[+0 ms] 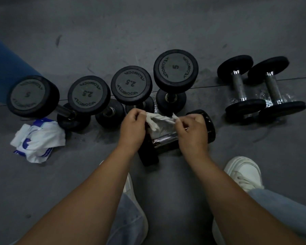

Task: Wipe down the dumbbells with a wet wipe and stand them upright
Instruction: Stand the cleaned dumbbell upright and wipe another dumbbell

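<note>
**Entry, floor (pixel 166 32) station.**
- Wet wipe (pixel 159 121): spread between my two hands, held off the floor.
- Left hand (pixel 132 128): fingers (pixel 140 114) curled, pinching the wipe's left edge.
- Right hand (pixel 191 131): thumb and fingers pinched on the wipe's right edge.
- Lying dumbbell (pixel 164 139): directly beneath the wipe, with its chrome handle showing in the gap between the hands. Its long axis runs near-left to far-right. The left hand is over the near head and the right hand against the far head. I judge both hands equally close, so the wipe need only drop straight down onto the handle.
- Upright dumbbells (pixel 131 85): four, in a row just beyond.
- Two dumbbells (pixel 240 89): on their sides, far right, not yet stood.
- Wipe packet (pixel 39 140): left.
</note>
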